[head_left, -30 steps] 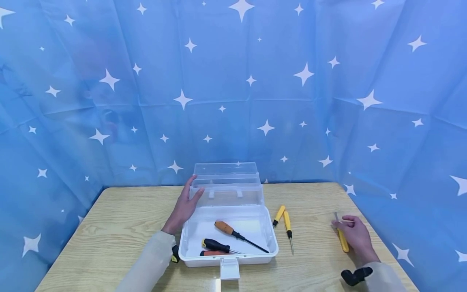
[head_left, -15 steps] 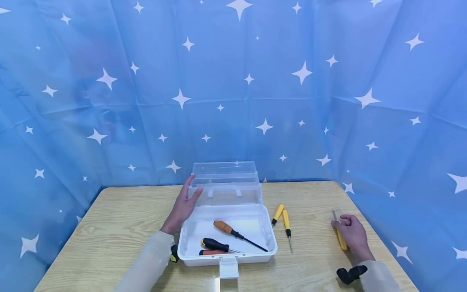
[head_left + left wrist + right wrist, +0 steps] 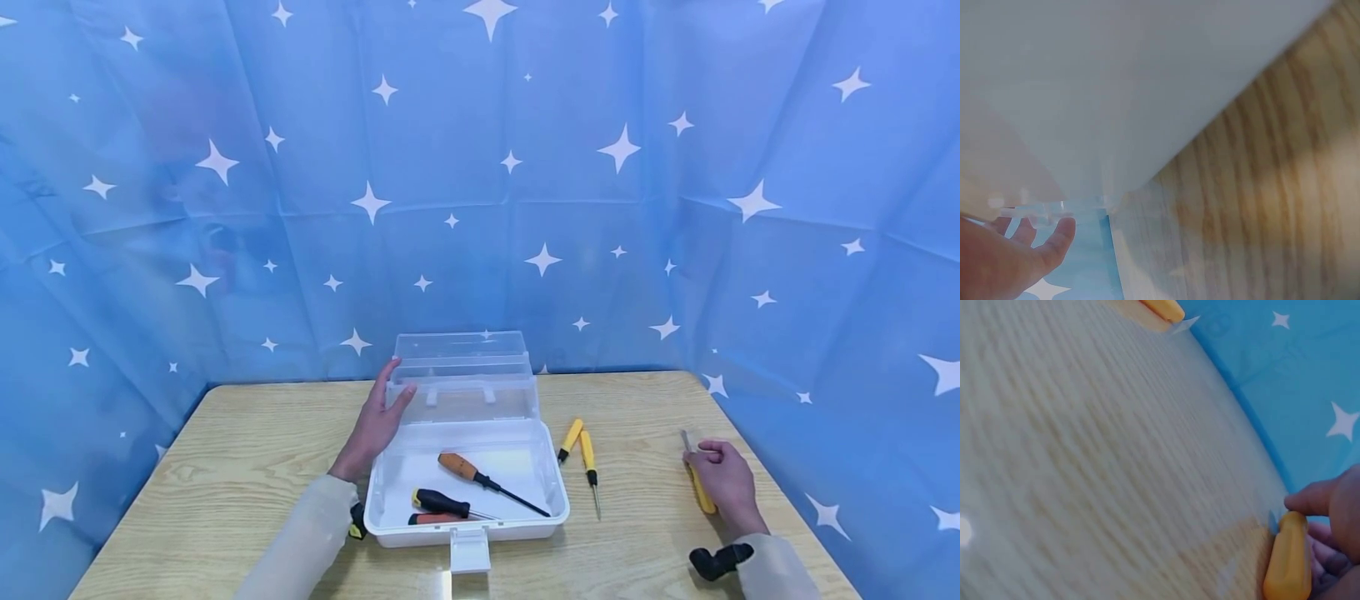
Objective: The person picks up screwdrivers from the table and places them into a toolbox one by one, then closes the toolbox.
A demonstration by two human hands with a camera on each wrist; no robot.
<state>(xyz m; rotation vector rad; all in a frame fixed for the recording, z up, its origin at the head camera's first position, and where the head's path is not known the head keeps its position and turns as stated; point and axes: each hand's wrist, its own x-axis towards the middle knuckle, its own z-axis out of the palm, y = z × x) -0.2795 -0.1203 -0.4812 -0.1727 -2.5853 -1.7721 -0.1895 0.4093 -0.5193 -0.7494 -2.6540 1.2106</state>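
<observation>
A white toolbox (image 3: 382,537) stands on the table with its clear lid (image 3: 461,346) raised. My left hand (image 3: 375,425) holds the lid's left edge, thumb in front; in the left wrist view its fingertips (image 3: 1063,231) show past the clear edge. Inside the box lie an orange-handled screwdriver (image 3: 457,466), a black-and-yellow one (image 3: 442,502) and a red handle (image 3: 435,518) by the front wall. At the table's right side my right hand (image 3: 727,483) pinches a yellow-handled screwdriver (image 3: 703,493) near its shaft, blade pointing away. The right wrist view has its handle (image 3: 1288,569) beside the fingers.
Two more yellow-handled screwdrivers (image 3: 589,454) (image 3: 573,437) lie right of the toolbox. Left of the box, a black-and-yellow object (image 3: 357,521) is partly hidden by the sleeve. A blue curtain with white stars (image 3: 465,167) stands behind and beside the wooden table (image 3: 262,450).
The head view has shifted very slightly. Both hands stay where they were, the left at the lid and the right on the yellow-handled screwdriver.
</observation>
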